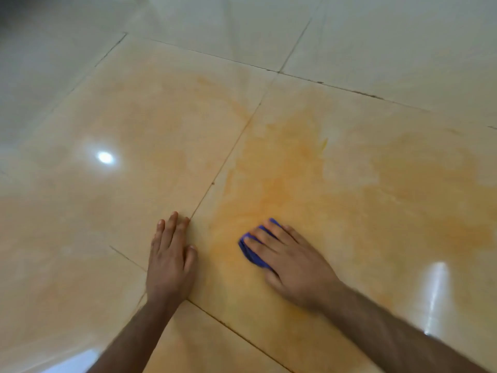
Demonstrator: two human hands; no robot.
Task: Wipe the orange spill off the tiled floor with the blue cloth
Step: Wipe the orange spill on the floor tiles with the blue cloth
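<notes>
We have our right hand (290,261) spread flat on top of the blue cloth (251,250), fingers extended and pressing it to the tiled floor (376,44) rather than curled around it; only a bunched edge of the cloth shows past the fingertips and thumb side. The cloth sits on the near edge of the orange spill (271,184), just beside its darkest streak. Our left hand (172,259) lies open and empty, palm down, to the left of the cloth, bracing us across a grout line (228,157)

The risk we judge greatest is smearing: the stain reaches well beyond the cloth, away from us and off to its right, and the cloth looks small against it, so once soaked it may only push colour onto clean tile. Because we merely press the cloth, it could slip out from under the palm on the glossy surface. Liquid may also settle into the grout beside the cloth and stay there. Our bracing hand, near the wet edge, could skid
</notes>
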